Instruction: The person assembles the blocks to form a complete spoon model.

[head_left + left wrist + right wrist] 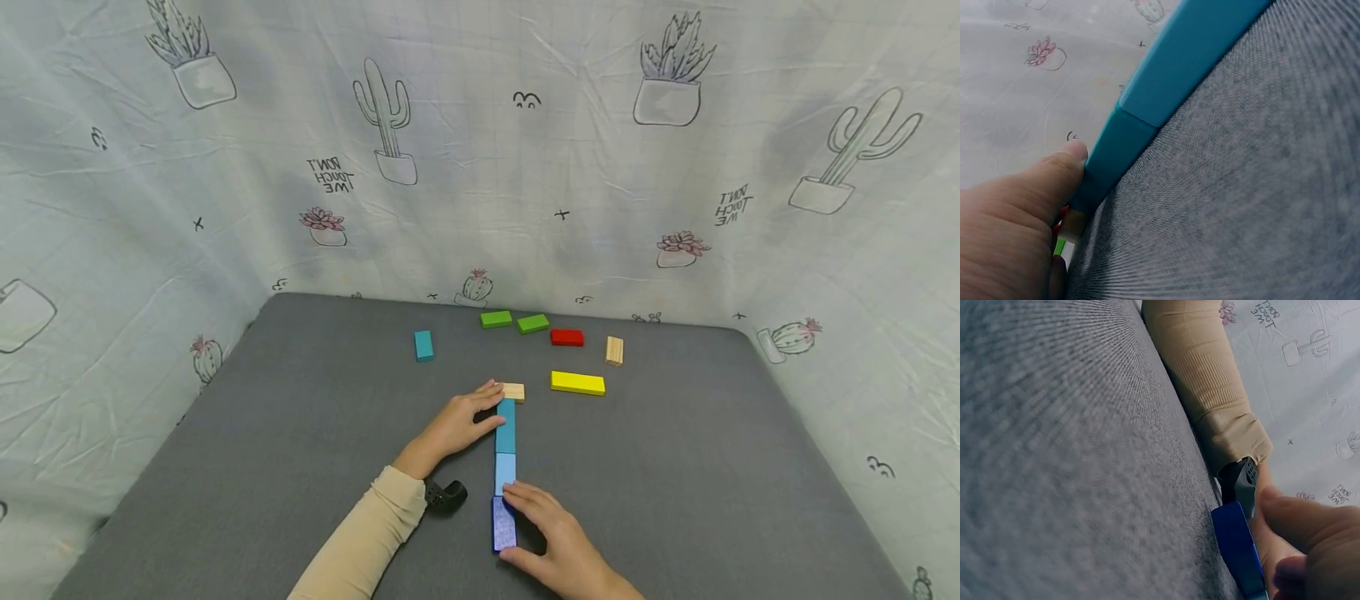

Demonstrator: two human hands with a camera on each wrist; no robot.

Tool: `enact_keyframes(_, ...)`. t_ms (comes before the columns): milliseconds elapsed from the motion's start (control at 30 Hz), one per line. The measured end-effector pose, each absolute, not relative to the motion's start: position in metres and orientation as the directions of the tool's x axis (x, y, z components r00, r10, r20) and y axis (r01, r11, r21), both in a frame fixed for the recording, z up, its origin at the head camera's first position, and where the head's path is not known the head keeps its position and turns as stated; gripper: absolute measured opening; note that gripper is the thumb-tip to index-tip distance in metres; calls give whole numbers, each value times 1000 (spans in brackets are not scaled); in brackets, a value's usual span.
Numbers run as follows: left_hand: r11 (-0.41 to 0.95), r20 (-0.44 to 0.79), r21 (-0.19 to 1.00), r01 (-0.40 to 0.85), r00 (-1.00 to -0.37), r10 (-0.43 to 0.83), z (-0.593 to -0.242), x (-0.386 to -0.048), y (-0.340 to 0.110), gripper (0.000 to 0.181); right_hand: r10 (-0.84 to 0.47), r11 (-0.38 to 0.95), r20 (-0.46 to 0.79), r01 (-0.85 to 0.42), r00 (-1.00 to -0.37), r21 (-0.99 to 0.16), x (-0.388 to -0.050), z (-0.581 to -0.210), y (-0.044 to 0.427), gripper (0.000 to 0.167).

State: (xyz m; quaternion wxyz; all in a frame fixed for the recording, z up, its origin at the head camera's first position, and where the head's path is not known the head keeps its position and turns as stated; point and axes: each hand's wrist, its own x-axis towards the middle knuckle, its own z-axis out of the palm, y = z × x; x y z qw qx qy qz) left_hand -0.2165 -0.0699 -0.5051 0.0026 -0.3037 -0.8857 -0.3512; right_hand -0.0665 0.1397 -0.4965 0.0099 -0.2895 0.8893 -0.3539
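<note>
Four blocks form a straight line running away from me: a dark blue block (pixel 504 527) nearest, a light blue block (pixel 505 473), a teal block (pixel 506 427), and a wooden block (pixel 514 389) lying crosswise at the far end. My left hand (pixel 456 423) rests against the far end from the left, fairly straight fingers at the wooden block and thumb beside the teal one (pixel 1116 156). With thumb and fingertips at its two ends, my right hand (pixel 558 537) pinches the dark blue block (pixel 1233 534). The left fingertips are partly hidden in the left wrist view.
Beyond the line lie a loose teal block (pixel 423 346), two green blocks (pixel 496 319), a red block (pixel 566 337), a yellow block (pixel 577 383) and another wooden block (pixel 614 351). A black wrist device (pixel 446 496) is beside the left sleeve. Patterned cloth (pixel 480 167) surrounds the grey table (pixel 300 467).
</note>
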Motion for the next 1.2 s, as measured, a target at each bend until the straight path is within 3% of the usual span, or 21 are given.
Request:
enact_keyframes(433,591,193,607,531,-820,539,-501,-217,-70,54,-302,613,244,-383,-922,-691,-82,-484,153,58)
enact_keyframes(767,578,215,602,551,-809,547,-504,-217,-71,54,-212,649,421,-449,-882,-615,-120,-492,189,55)
enact_keyframes(1200,576,235,587,568,-801,550,-507,-217,-72,54,-16,662,297,-232,-955,-713,-179,-495,224,60)
